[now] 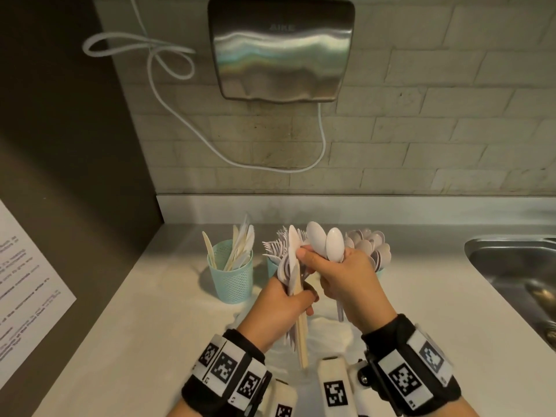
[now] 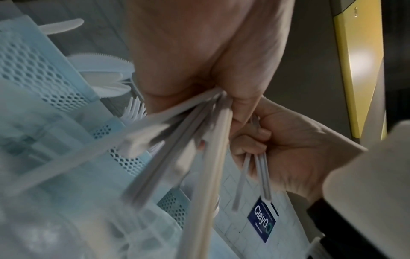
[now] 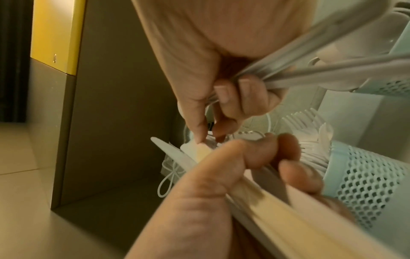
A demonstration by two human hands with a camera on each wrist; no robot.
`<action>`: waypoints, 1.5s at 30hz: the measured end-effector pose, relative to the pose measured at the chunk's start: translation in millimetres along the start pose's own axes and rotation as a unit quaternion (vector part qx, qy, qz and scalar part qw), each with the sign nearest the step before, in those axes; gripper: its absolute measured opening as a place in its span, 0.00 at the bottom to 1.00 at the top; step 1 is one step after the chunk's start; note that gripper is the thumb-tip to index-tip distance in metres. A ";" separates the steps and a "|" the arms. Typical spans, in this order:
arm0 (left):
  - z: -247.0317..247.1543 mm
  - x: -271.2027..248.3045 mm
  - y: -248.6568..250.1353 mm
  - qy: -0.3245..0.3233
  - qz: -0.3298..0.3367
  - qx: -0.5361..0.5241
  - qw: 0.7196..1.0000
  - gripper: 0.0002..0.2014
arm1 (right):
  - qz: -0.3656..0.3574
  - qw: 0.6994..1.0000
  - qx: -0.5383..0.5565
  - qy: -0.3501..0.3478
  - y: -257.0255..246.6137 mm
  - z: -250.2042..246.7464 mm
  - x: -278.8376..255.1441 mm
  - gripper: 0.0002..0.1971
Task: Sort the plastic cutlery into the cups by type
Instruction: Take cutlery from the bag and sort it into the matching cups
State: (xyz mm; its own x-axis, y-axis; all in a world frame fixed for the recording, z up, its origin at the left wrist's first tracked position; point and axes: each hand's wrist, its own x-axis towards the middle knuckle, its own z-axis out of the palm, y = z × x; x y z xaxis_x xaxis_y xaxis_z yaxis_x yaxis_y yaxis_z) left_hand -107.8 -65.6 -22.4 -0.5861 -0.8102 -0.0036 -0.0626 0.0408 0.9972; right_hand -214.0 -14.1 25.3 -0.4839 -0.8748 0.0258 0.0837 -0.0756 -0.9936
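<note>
Three teal mesh cups stand in a row on the counter: the left cup (image 1: 231, 276) holds knives, the middle cup (image 1: 272, 264) holds forks (image 3: 310, 140), and the right cup, mostly hidden, is filled with spoons (image 1: 371, 246). In front of them my left hand (image 1: 285, 302) grips an upright bundle of mixed cutlery (image 1: 293, 266) with a beige piece in it; its handles (image 2: 188, 140) fan out below my fist. My right hand (image 1: 346, 275) grips a few white spoons (image 1: 326, 243) by their handles (image 3: 310, 66), while its thumb and forefinger pinch at the top of the left bundle.
A steel hand dryer (image 1: 281, 49) with a looping white cable (image 1: 168, 94) hangs on the tiled wall above. A steel sink (image 1: 517, 266) lies at the right. A dark panel with a printed sheet (image 1: 27, 281) bounds the left. Crumpled clear plastic (image 1: 328, 329) lies under my hands.
</note>
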 end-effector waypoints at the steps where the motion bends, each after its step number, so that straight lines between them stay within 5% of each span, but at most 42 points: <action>1: -0.5 0.3 -0.6 -0.008 -0.001 0.003 1.000 0.16 | 0.008 1.000 -0.009 -0.014 -0.8 -0.4 0.1 0.05; 6: 0.1 -1.6 -1.1 -0.021 -0.008 0.016 1.000 0.03 | 0.016 0.997 -0.050 -0.062 -4.8 -0.2 -0.5 0.05; 15: 1.4 -1.7 2.8 -0.025 -0.027 -0.099 0.994 0.05 | -0.044 0.998 -0.054 0.006 -1.8 1.7 6.4 0.07; 20: -1.0 -1.8 5.4 -0.044 -0.004 -0.128 0.991 0.07 | -0.050 0.998 -0.007 -0.024 -9.3 1.8 6.7 0.02; 22: -2.7 -1.3 5.0 -0.072 -0.001 -0.149 0.986 0.01 | -0.045 0.998 0.021 -0.025 -14.2 0.4 7.2 0.07; 25: -1.4 -1.0 6.6 -0.097 -0.009 -0.199 0.975 0.10 | -0.041 0.999 0.031 -0.015 -16.6 -3.3 13.3 0.10; 35: 1.7 18.5 3.7 -0.028 -0.013 -0.197 0.980 0.18 | -0.066 0.994 0.087 0.031 -5.1 -9.8 28.4 0.22; 41: -14.8 18.0 -14.9 0.051 -0.044 -0.140 0.988 0.03 | -0.090 0.981 0.133 0.105 -21.4 -45.3 36.5 0.17; 45: -15.3 12.9 -4.9 0.051 -0.037 -0.057 0.996 0.09 | -0.061 0.987 0.131 0.067 -16.8 -49.1 32.9 0.12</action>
State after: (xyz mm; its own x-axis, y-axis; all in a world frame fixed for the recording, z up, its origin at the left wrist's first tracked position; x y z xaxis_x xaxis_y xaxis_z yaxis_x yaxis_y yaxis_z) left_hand -102.7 -85.2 -26.3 -0.4981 -0.8638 -0.0764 -0.0069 -0.0841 0.9964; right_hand -274.1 -18.2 37.4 -0.6143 -0.7814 0.1102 0.2326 -0.3127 -0.9209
